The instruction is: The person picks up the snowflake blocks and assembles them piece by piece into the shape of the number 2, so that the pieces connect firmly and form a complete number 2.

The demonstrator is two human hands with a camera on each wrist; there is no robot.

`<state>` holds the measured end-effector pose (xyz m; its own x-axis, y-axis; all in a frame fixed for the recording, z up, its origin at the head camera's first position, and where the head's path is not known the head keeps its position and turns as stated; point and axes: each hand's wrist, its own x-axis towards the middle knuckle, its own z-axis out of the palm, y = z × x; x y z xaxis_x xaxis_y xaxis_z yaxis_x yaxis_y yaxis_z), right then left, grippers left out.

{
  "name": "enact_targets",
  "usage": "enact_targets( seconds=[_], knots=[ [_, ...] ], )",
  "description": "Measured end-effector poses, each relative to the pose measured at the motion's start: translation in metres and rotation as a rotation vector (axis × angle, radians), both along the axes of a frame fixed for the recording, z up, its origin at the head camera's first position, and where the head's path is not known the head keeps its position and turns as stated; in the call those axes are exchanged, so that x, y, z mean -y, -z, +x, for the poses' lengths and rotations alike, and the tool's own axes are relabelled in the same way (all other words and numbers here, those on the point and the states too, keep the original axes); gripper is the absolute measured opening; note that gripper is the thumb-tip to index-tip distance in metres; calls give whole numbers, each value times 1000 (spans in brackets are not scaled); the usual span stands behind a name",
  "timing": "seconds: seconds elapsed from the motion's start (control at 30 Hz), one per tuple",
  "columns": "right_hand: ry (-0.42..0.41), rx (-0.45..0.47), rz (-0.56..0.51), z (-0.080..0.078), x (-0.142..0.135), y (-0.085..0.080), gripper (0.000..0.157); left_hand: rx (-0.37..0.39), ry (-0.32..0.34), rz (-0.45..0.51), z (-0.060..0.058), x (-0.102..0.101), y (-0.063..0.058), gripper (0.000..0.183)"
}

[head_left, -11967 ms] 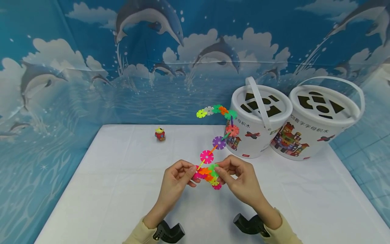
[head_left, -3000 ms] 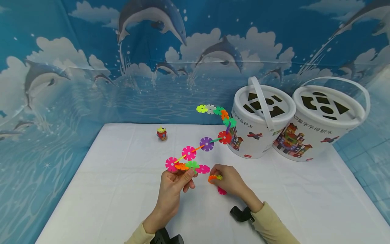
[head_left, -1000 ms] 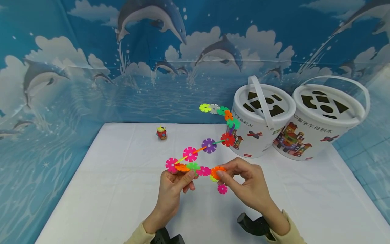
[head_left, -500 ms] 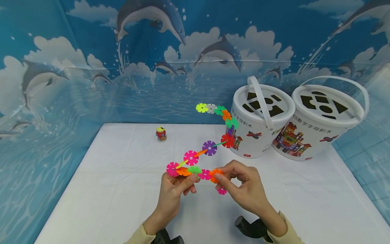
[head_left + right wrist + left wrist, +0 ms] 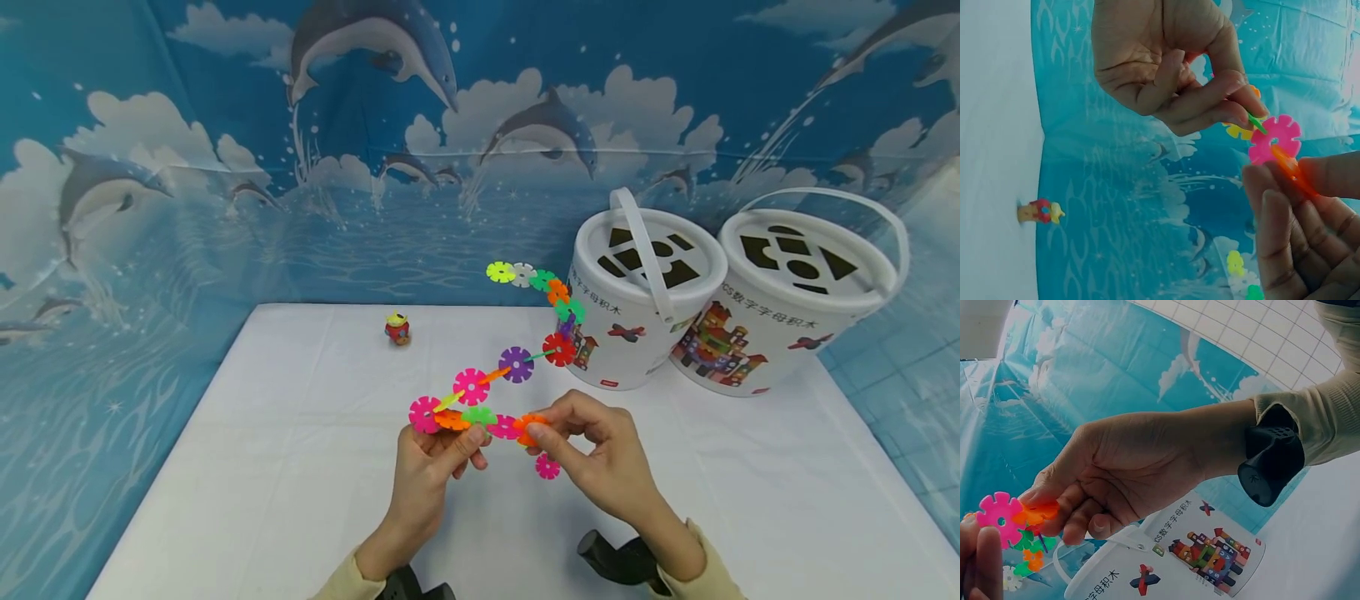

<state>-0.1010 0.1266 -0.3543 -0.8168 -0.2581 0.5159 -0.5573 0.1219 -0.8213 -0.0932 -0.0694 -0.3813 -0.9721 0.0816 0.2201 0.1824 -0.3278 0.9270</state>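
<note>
A chain of notched plastic snowflake discs in many colours runs from the hands, past a purple disc [image 5: 516,364], to a yellow disc [image 5: 500,272] at its far end. My left hand [image 5: 422,477] pinches a green disc [image 5: 480,415] in its near stretch. Thumb and fingers of my right hand [image 5: 611,458] pinch an orange disc [image 5: 524,430], its edge at a pink disc [image 5: 504,427] beside the green one. In the right wrist view that orange disc [image 5: 1291,169] meets the pink disc [image 5: 1284,134] at an angle. Another pink disc [image 5: 547,467] hangs under the right fingers.
Two white lidded buckets [image 5: 611,358] with handles stand at the back right; the chain's far part overlaps the nearer one. A small red and yellow toy figure [image 5: 397,330] stands at the back of the white table [image 5: 300,467]. A dolphin-print backdrop [image 5: 360,233] rises behind.
Three seconds ago my right hand held the orange disc lower, apart from the chain; it now brings it against the pink disc. My left hand has kept its grip on the green disc since then.
</note>
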Motion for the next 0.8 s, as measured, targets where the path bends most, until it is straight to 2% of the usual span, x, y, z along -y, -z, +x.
enact_targets(
  seconds=[0.23,0.43,0.73,0.8],
  knots=[
    [-8,41,-34,0,0,0,16,46,3,5,1,-2,2,22],
    [-10,-8,-52,0,0,3,21,66,34,-10,-2,-2,3,24],
    [-31,3,-60,0,2,5,20,-15,120,-46,0,-2,4,27],
    [-38,9,-65,0,4,5,20,-14,142,-56,1,-4,5,27]
  ],
)
